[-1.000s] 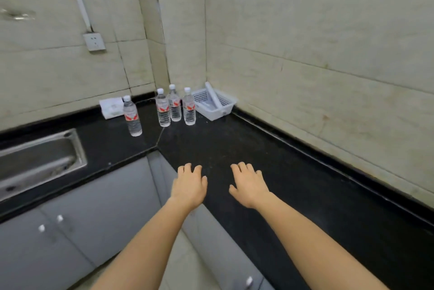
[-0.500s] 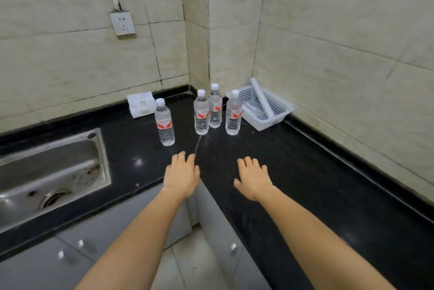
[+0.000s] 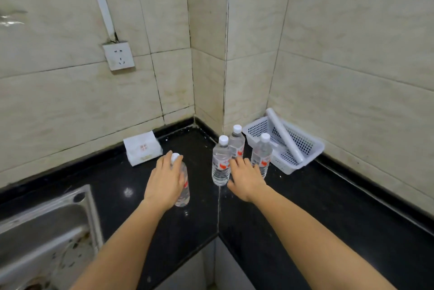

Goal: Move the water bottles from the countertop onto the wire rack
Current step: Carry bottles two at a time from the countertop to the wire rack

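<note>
Left hand lay against the lone bottle, upright on the black countertop, fingers up by its cap. Grip could not be told. Right hand had fingers spread, tips at the three bottles beside the white basket, holding nothing.

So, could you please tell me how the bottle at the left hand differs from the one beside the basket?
The left bottle stands apart, nearer the sink; the basket bottle stands by the basket. The left hand covers much of the left bottle; the right hand hides only a little of the basket bottle. Both are upright, clear and white-capped, on the countertop.
</note>
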`<state>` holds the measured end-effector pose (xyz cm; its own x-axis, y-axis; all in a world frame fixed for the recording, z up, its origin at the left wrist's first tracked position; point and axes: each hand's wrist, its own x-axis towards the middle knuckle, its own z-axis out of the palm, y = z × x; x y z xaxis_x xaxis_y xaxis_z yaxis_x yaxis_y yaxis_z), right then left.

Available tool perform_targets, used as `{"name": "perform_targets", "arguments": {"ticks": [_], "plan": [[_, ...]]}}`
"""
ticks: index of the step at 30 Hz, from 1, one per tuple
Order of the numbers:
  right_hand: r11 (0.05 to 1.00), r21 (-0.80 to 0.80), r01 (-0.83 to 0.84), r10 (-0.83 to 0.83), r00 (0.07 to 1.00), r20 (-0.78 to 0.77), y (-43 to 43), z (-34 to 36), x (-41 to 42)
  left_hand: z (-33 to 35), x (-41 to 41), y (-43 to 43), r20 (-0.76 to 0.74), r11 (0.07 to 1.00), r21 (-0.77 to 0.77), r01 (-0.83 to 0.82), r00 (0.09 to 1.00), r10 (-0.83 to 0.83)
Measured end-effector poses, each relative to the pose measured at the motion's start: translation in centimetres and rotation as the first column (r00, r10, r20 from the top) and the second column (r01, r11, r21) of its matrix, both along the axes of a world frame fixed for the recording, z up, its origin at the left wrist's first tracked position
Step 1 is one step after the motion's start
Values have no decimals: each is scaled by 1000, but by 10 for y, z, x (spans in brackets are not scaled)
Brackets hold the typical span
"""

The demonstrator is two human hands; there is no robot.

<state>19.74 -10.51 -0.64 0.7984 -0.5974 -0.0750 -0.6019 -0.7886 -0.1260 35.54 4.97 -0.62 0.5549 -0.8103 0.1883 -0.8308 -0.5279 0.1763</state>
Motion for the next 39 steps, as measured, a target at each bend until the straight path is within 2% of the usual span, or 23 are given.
{"name": "perform_targets", "arguments": {"ticks": [3,5,8,10,13,16,19,23,26,29,31,35,39], "plan": [[999,-10,47,-46,999,26,-22,5,40,-1,41,-12,35,997,-8,71,997,-71],[997,-42,71,-70,997,29,-34,7,62,-5,61,-20,2,992,-53,110,994,-110],[991,-72,110,-108,994,22,-48,6,87,-11,77,-29,-197,975,-200,92,971,-132],[988,-97,124,-125,992,-5,-55,4,97,-15,82,-32,-259,958,-269,101,950,-173],[983,-159,95,-109,991,-83,-57,-1,104,-21,86,-30,-305,952,-258,166,921,-243],[969,-236,68,-100,987,-125,-53,-7,104,-29,85,-24,-332,959,-222,179,910,-247],[962,-270,44,-84,986,-142,-49,-7,98,-29,84,-21,-304,961,-187,205,918,-255],[968,-244,57,-81,993,-85,-43,-7,83,-23,83,-28,-232,961,-137,239,936,-266],[976,-196,97,-101,995,-12,-30,-14,66,-17,77,-33,-278,983,-103,152,944,-175],[979,-197,49,-49,999,5,-11,-22,45,-16,71,-31,-319,991,-107,86,941,-116],[979,-197,45,-40,999,27,-2,-26,28,-17,66,-31,-287,983,-136,121,945,-156],[988,-72,138,-131,987,93,11,-23,-11,-17,43,-37,-151,963,-89,256,952,-267],[983,-56,174,-168,980,105,30,-13,-63,-21,-1,-41,-120,913,-38,407,905,-408]]}}
